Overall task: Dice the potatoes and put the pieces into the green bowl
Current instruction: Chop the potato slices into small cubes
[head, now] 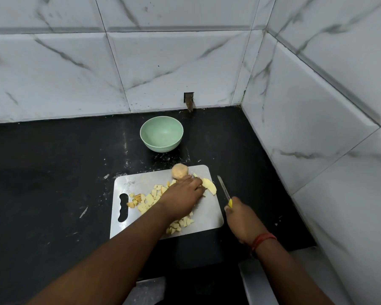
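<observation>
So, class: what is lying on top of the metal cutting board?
On the cutting board: a whole potato, potato wedges, diced pieces, and the left hand resting over them. Pieces under that hand are hidden. The knife, gripped by the right hand, points past the board's edge.

Black counter (53, 172) bears a green bowl (161, 134); nearer, a steel cutting board (207, 214) lies flat.

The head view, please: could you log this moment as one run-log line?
left hand: on potato slices | right hand: grips knife | diced pieces: on cutting board | green bowl: empty
</observation>
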The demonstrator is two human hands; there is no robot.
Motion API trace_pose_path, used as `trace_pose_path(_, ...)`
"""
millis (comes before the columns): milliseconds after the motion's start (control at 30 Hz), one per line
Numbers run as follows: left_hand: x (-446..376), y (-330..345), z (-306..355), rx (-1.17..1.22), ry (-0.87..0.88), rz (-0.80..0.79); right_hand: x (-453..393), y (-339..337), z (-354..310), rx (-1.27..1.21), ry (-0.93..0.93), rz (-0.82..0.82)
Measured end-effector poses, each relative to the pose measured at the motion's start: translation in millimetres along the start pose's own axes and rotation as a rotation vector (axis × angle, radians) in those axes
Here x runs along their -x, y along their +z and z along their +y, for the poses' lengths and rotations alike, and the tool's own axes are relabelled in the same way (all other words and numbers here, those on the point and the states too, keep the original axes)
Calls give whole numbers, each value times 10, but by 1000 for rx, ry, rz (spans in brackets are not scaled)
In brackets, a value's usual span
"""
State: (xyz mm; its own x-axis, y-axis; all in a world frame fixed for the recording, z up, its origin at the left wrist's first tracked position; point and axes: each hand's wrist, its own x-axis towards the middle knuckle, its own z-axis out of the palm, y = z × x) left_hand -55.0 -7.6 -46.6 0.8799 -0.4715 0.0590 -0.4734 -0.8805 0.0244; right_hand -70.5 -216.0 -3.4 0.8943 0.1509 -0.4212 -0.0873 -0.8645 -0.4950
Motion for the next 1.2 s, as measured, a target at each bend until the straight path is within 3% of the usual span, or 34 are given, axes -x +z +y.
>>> trace_pose_path(200, -156, -42, -44, 0, 27, -32, -439, 62, -240, 33, -84, 182)
trace_pose_path(567, -177, -33, 73, -19, 0, -14, -784, 135, -406, 109, -106, 228)
trace_pose_path(700, -159, -15, 174, 16, -93, -30, -895, 99, -462, 41, -164, 192)
trace_pose_path(933, -69, 61, 221, 118, -92, 59, -841, 99, -256, -112, -177, 286)
trace_pose_path(1200, 152, 147, 306, 18, -43, 187, -548, 209, -60, -202, -120, 294)
